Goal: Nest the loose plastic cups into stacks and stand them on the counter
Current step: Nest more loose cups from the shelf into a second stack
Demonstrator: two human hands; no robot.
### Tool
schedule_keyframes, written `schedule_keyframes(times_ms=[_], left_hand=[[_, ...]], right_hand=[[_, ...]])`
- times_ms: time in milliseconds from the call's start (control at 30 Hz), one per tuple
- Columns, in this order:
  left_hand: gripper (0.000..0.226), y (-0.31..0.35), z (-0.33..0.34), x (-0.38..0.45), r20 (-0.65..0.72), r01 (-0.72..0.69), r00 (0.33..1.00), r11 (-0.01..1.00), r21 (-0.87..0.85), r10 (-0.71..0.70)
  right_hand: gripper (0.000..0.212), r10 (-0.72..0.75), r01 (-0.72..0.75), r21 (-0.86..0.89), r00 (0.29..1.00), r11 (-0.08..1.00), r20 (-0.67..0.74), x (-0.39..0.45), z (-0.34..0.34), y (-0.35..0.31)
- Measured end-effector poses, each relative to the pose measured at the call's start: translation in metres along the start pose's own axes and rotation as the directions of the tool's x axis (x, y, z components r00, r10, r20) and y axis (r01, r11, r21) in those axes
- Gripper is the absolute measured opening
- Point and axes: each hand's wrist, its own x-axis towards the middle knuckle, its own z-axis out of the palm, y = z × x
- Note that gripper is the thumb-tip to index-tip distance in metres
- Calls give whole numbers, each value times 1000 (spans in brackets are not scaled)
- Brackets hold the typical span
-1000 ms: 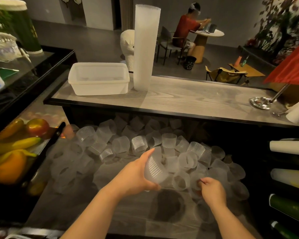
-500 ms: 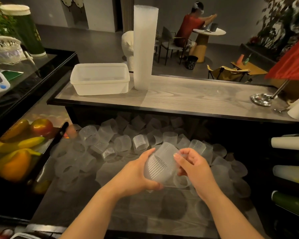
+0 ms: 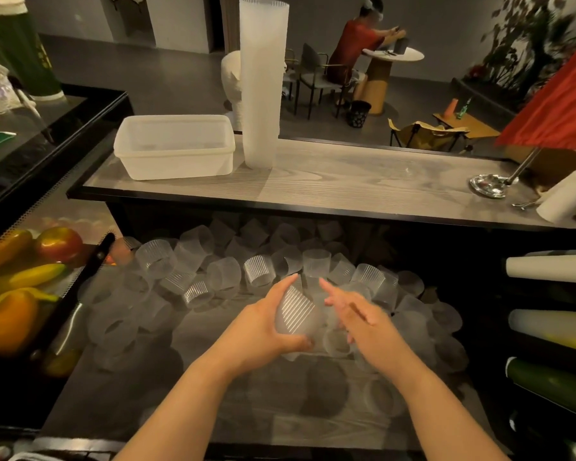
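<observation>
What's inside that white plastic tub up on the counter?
The white plastic tub on the counter looks empty: only its pale floor shows through the open top. Its near wall hides the front strip of the floor.

One tall stack [image 3: 263,81], one tub [image 3: 175,146]

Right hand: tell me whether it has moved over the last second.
Yes. The right hand rose from the loose cups on the lower shelf, moving leftward to the cup gripped by the left hand.
</observation>
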Motion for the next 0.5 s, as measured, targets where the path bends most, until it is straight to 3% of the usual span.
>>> schedule_keyframes(times_ms=[67,133,200,300,400,500], left_hand=[[101,-1,2,3,-7,13,1000,1000,13,-12],[97,-1,5,5,-8,17,1000,1000,14,-16],[91,-3,7,7,-19,21,1000,1000,2,-21],[84,-3,9,10,-37,43,998,999,14,-42],[81,-1,10,14,-28,49,998,999,15,-49],[84,0,10,15,4,42,999,999,19,-42]], right_hand=[[30,129,-131,11,957,991,-262,3,-20,19],[35,203,-340,-255,873,905,-444,0,-40,55],[38,324,-504,-489,854,712,-408,-11,-45,91],[26,551,-571,-618,795,540,-254,-28,-25,135],[43,594,-551,-674,778,492,-203,-40,-2,164],[34,566,-513,-723,799,462,-205,-43,4,172]])
